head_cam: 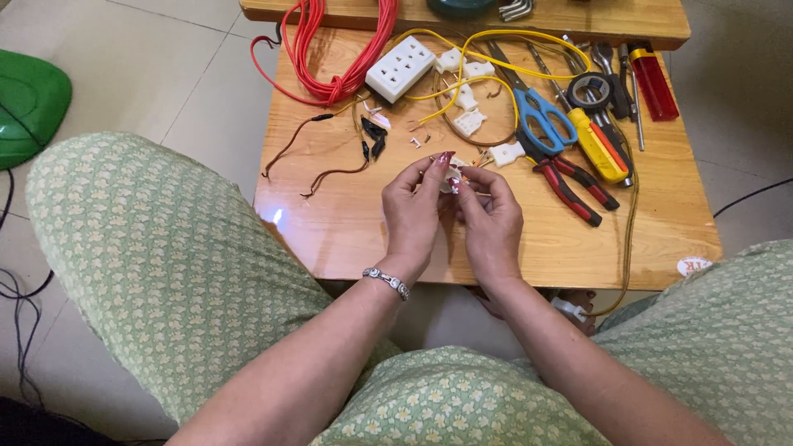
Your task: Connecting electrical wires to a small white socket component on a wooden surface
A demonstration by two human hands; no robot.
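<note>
My left hand and my right hand meet over the small wooden table. Together they pinch a small white plastic electrical part between the fingertips; most of it is hidden by the fingers. A silver bracelet circles my left wrist. Just beyond the hands lie more white plastic connectors, joined by yellow wire, and tiny loose pieces.
On the table lie a white multi-socket block, a coil of red wire, brown wires with black clips, blue scissors, red-handled pliers, a yellow screwdriver, black tape. Green-patterned knees flank the table.
</note>
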